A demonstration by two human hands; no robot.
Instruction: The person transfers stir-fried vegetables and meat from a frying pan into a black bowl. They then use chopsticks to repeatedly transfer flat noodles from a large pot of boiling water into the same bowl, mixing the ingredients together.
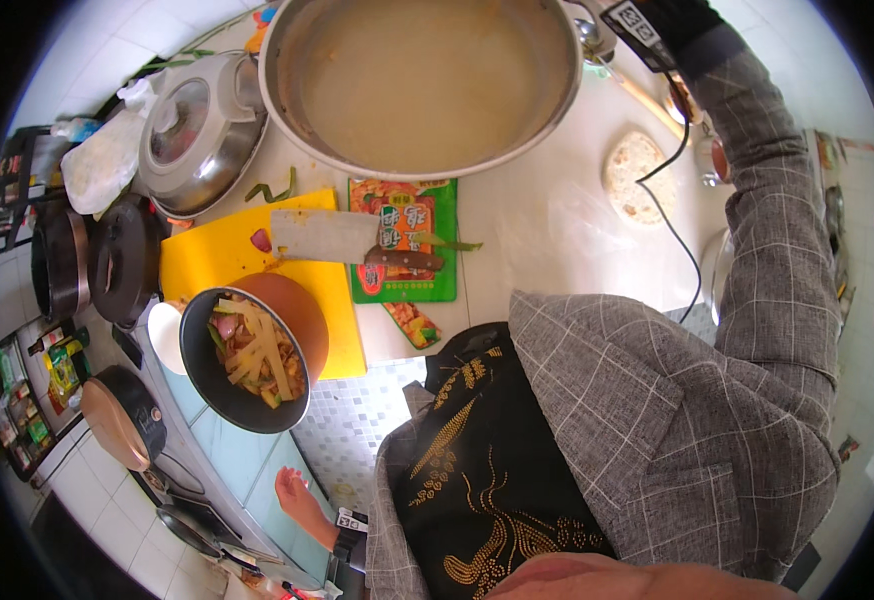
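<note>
My left hand is low at the left, below the counter's edge, its fingers loosely bent with nothing in them. My right arm reaches up the right side; its hand is out of view past the top edge. A brown saucepan holding sliced vegetables and pale strips is on the yellow cutting board. A cleaver with a wooden handle lies across the board and a green food packet. Above them is a large metal pot of cloudy liquid.
A lidded metal pan and dark pots stand at the left. A white bowl is beside the saucepan. A flatbread lies at the right, crossed by a black cable. A long wooden stick is near the big pot.
</note>
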